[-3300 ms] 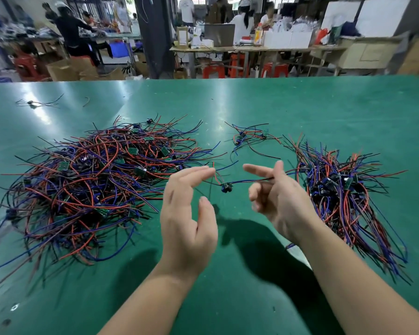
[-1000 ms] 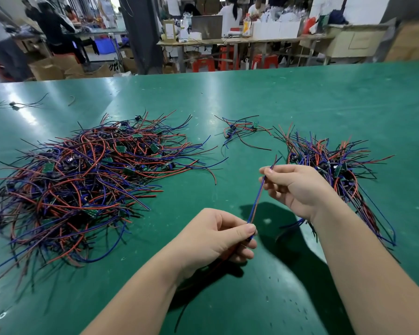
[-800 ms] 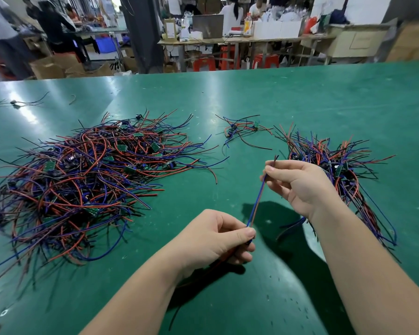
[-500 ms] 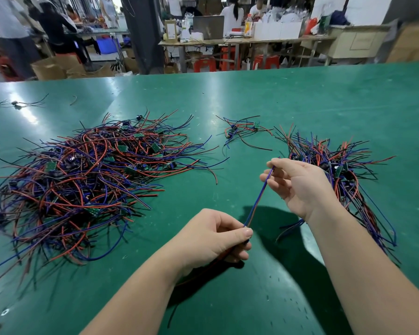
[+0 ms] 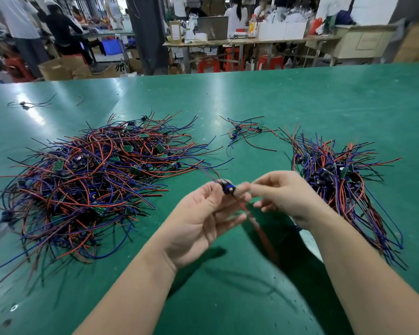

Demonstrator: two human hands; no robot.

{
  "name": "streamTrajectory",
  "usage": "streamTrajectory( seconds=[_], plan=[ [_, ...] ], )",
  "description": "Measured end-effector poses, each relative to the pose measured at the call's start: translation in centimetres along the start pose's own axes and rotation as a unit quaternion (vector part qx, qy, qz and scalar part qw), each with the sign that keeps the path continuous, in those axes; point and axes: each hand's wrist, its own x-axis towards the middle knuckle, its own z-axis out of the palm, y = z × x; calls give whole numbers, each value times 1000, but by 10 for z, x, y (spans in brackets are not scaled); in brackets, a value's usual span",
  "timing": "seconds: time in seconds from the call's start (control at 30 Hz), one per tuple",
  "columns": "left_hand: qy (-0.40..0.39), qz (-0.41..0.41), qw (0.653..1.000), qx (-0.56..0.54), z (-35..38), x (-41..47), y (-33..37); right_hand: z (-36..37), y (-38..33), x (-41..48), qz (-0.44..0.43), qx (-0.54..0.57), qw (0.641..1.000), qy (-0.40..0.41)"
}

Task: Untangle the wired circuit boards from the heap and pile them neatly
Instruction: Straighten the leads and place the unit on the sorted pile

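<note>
Workshop benches, stools and people fill the background beyond a wide green table (image 5: 276, 105). Left of the fingers and well apart from them sprawls the heap (image 5: 90, 180), a loose knot of red, blue and black leads with small green boards caught inside. Right of the fingers, just behind the right wrist, lies the pile (image 5: 336, 180), its leads roughly combed one way. Beyond the fingers sits a small cluster (image 5: 247, 131) of a few pieces. The left hand (image 5: 198, 221) is raised over the table, its fingers curled and its thumb and forefinger pinching one board (image 5: 228, 188). The right hand (image 5: 288, 197) meets it from the other side with fingers bent; its tips are blurred, so I cannot tell whether they pinch anything. A red wire (image 5: 259, 228) trails from the board down below the fingers. The piece looks very light, its leads limp and springy, likely to snag. It seems best held at the stiff board, not tugged by the leads, since the joints may be fragile. Nothing lies between the fingers and the pile.
</note>
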Motion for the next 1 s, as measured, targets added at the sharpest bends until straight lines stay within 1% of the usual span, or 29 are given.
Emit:
streamTrajectory(
  seconds=[0.03, 0.07, 0.13, 0.2, 0.3, 0.4, 0.5, 0.6, 0.67, 0.73, 0.77, 0.8, 0.83, 0.9, 0.93, 1.0],
  plan=[
    [14, 18, 1000, -18, -1, 1, 2, 4, 0, -3, -41, -56, 997, -27],
    [33, 30, 999, -28, 0, 3, 3, 9, -2, -6, -79, -77, 992, -56],
    [77, 45, 996, -33, -1, 5, 4, 19, -6, -11, -129, -32, 986, -103],
    [126, 54, 990, -31, -1, 6, 3, 28, -7, -12, -148, 57, 982, -107],
    [177, 45, 983, 6, -1, 7, -1, 37, -5, -11, -123, 195, 970, -74],
    [189, 64, 978, 54, 4, 6, -7, 37, -6, -9, -57, 285, 955, -57],
    [187, 105, 969, 121, 9, 5, -13, 35, -7, -8, -13, 327, 941, -89],
    [150, 160, 963, 158, 9, 4, -15, 31, -9, -9, 5, 350, 930, -115],
    [139, 189, 947, 220, 5, 4, -14, 26, -12, -8, 9, 376, 921, -103],
    [138, 224, 914, 309, 3, 4, -13, 19, -15, -6, 12, 410, 908, -81],
    [145, 234, 906, 321, 2, 6, -13, 16, -17, -6, 14, 424, 903, -72],
    [154, 231, 912, 300, 2, 7, -12, 14, -17, -6, 15, 430, 901, -66],
    [162, 214, 928, 260, 5, 7, -11, 13, -17, -6, 18, 421, 905, -62],
    [161, 156, 956, 190, 6, 6, -12, 15, -16, -8, 23, 364, 929, -64],
    [164, 134, 959, 188, 6, 6, -13, 17, -15, -8, 26, 322, 944, -69],
    [180, 109, 953, 216, 5, 4, -15, 23, -12, -10, 36, 251, 964, -79]
  ],
)
